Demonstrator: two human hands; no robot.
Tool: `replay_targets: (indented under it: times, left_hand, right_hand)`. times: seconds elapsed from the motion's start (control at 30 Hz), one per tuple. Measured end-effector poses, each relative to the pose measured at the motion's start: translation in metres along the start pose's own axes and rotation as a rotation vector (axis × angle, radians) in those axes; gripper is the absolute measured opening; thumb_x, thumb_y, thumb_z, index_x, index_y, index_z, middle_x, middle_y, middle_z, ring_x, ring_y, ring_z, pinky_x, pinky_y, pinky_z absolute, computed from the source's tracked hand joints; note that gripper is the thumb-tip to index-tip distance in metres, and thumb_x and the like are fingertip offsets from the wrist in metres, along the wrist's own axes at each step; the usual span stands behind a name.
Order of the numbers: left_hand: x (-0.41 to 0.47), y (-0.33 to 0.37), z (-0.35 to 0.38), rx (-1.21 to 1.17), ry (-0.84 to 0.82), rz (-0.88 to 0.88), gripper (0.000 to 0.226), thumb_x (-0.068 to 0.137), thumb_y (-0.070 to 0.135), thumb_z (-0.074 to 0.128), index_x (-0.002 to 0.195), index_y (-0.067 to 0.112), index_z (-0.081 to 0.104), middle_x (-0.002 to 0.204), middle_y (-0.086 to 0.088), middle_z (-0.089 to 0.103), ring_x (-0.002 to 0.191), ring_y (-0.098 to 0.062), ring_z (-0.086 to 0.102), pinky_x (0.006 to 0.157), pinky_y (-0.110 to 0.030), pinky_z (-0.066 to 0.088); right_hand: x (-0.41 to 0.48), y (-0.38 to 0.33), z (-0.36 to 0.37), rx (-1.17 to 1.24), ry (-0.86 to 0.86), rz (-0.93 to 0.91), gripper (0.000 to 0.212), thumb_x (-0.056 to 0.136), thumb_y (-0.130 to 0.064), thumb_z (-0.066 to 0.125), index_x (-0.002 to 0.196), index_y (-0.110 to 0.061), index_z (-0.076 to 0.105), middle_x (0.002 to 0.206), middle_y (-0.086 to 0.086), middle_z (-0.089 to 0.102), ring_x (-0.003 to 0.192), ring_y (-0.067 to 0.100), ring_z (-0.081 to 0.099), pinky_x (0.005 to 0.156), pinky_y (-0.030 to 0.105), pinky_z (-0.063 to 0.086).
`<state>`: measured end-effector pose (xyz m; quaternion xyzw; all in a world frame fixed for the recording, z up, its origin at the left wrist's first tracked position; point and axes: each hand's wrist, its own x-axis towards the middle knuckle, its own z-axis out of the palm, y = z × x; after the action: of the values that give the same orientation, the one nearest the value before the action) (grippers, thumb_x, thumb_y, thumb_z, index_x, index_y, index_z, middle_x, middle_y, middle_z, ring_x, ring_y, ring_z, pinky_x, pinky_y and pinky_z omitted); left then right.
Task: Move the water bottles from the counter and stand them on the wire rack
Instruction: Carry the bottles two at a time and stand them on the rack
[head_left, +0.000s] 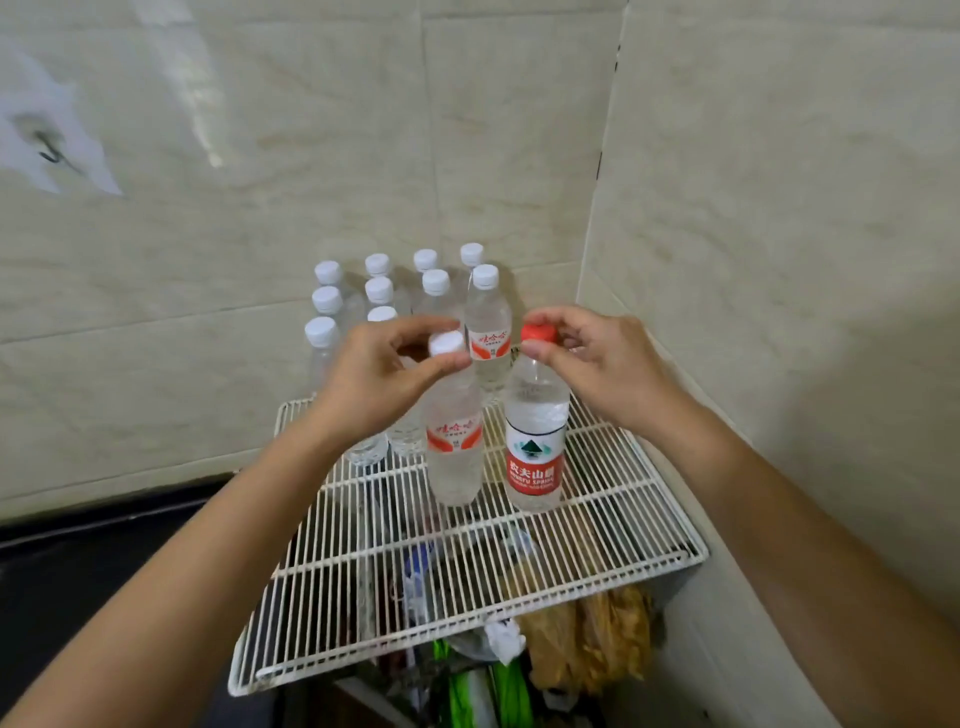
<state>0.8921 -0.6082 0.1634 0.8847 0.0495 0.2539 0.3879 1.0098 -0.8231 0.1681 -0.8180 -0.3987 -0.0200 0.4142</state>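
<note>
- Head view: wire rack (597, 525) sits in the tiled wall corner, over bags and clutter below. Dark counter (78, 571) shows at lower left; no bottles visible on it in frame.
- Left hand (379, 379): grip closed, fingertips pinching the neck under the cap of the white-cap bottle (454, 441). That bottle is upright, base at or just above the wires near rack centre; contact can't be confirmed.
- Right hand (597, 358): grip closed, thumb and fingers on the cap of the red-cap bottle (535, 447). It is upright just right of the white-cap one, apart from it, base at wire level.
- Stored bottles (379, 291): a block of white-cap bottles stands along the rack's back edge, left to centre, close together. One more upright bottle (487, 322) stands between the hands, behind the two held.
- Handling, judged: both look full, so moderately heavy; thin clear plastic, body flexes and is smooth. Cap/neck ring is the stiff spot, so the current hold is good.
- Risk, judged: narrow bases on spaced wires may rock; check they settle flat before release. A tip would knock the packed back rows.
</note>
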Motion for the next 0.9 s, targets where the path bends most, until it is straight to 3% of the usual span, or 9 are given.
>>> replay_targets:
  times: [0.1, 0.2, 0.33, 0.47, 0.57, 0.67, 0.77, 0.83, 0.9]
  left_hand:
    - [0.03, -0.002, 0.001, 0.106, 0.025, 0.008, 0.042, 0.083, 0.034, 0.08, 0.12, 0.017, 0.072, 0.095, 0.004, 0.074, 0.083, -0.011, 0.067, 0.076, -0.023, 0.055]
    - [0.055, -0.016, 0.002, 0.245, -0.013, 0.002, 0.046, 0.083, 0.038, 0.079, 0.123, 0.016, 0.071, 0.106, -0.002, 0.076, 0.094, -0.013, 0.068, 0.086, -0.032, 0.054]
    - [0.07, -0.035, 0.004, 0.3, -0.019, -0.053, 0.042, 0.084, 0.04, 0.077, 0.12, 0.018, 0.072, 0.104, -0.003, 0.076, 0.091, -0.013, 0.066, 0.083, -0.031, 0.052]
    - [0.069, -0.042, 0.01, 0.359, -0.022, -0.021, 0.038, 0.084, 0.044, 0.076, 0.115, 0.023, 0.072, 0.101, 0.003, 0.076, 0.09, -0.014, 0.067, 0.08, -0.034, 0.053]
    - [0.07, -0.045, 0.008, 0.381, -0.025, -0.016, 0.037, 0.082, 0.045, 0.077, 0.113, 0.024, 0.072, 0.099, 0.004, 0.075, 0.089, -0.012, 0.065, 0.08, -0.034, 0.053]
    - [0.07, -0.045, 0.008, 0.414, -0.027, 0.03, 0.039, 0.083, 0.045, 0.076, 0.115, 0.023, 0.071, 0.1, 0.001, 0.075, 0.089, -0.015, 0.066, 0.077, -0.033, 0.052]
    - [0.066, -0.044, 0.005, 0.497, -0.08, 0.094, 0.05, 0.087, 0.053, 0.066, 0.124, 0.02, 0.068, 0.114, -0.005, 0.074, 0.104, -0.026, 0.066, 0.086, -0.038, 0.051]
    - [0.058, -0.044, -0.004, 0.548, -0.044, 0.139, 0.061, 0.091, 0.059, 0.054, 0.135, 0.017, 0.061, 0.134, -0.008, 0.065, 0.126, -0.03, 0.057, 0.104, -0.048, 0.046]
    - [0.04, -0.041, -0.019, 0.597, 0.118, 0.152, 0.059, 0.098, 0.053, 0.048, 0.141, 0.014, 0.056, 0.144, -0.01, 0.058, 0.137, -0.031, 0.048, 0.112, -0.048, 0.039]
  right_hand:
    - [0.033, 0.002, 0.008, -0.044, 0.02, 0.02, 0.039, 0.093, -0.036, 0.071, 0.13, -0.025, 0.067, 0.114, -0.004, 0.075, 0.102, 0.012, 0.07, 0.098, 0.036, 0.055]
    - [0.058, 0.007, 0.026, -0.173, -0.032, -0.045, 0.037, 0.095, -0.036, 0.068, 0.128, -0.021, 0.068, 0.106, 0.005, 0.077, 0.095, 0.023, 0.072, 0.09, 0.042, 0.056]
    - [0.077, 0.019, 0.046, -0.189, 0.019, -0.05, 0.038, 0.098, -0.035, 0.064, 0.13, -0.017, 0.066, 0.096, 0.009, 0.077, 0.08, 0.025, 0.07, 0.079, 0.037, 0.055]
    - [0.081, 0.028, 0.058, -0.198, 0.049, -0.041, 0.041, 0.098, -0.039, 0.063, 0.134, -0.02, 0.063, 0.106, 0.007, 0.077, 0.091, 0.029, 0.073, 0.085, 0.044, 0.057]
    - [0.072, 0.033, 0.061, -0.223, 0.097, -0.093, 0.04, 0.097, -0.036, 0.065, 0.132, -0.016, 0.063, 0.1, 0.007, 0.078, 0.082, 0.028, 0.073, 0.078, 0.038, 0.057]
    - [0.065, 0.035, 0.063, -0.241, 0.143, -0.112, 0.036, 0.097, -0.031, 0.067, 0.129, -0.015, 0.065, 0.093, 0.007, 0.076, 0.071, 0.022, 0.064, 0.069, 0.025, 0.045]
    - [0.06, 0.03, 0.066, -0.214, 0.105, -0.106, 0.039, 0.101, -0.03, 0.06, 0.137, -0.014, 0.059, 0.118, 0.008, 0.071, 0.097, 0.019, 0.064, 0.087, 0.032, 0.052]
    - [0.053, 0.027, 0.07, -0.224, 0.122, -0.121, 0.048, 0.105, -0.033, 0.052, 0.149, -0.014, 0.048, 0.149, 0.012, 0.052, 0.133, 0.024, 0.051, 0.111, 0.037, 0.041]
    - [0.045, 0.021, 0.072, -0.276, 0.206, -0.185, 0.054, 0.105, -0.035, 0.049, 0.153, -0.013, 0.04, 0.16, 0.015, 0.036, 0.147, 0.029, 0.036, 0.119, 0.041, 0.032]
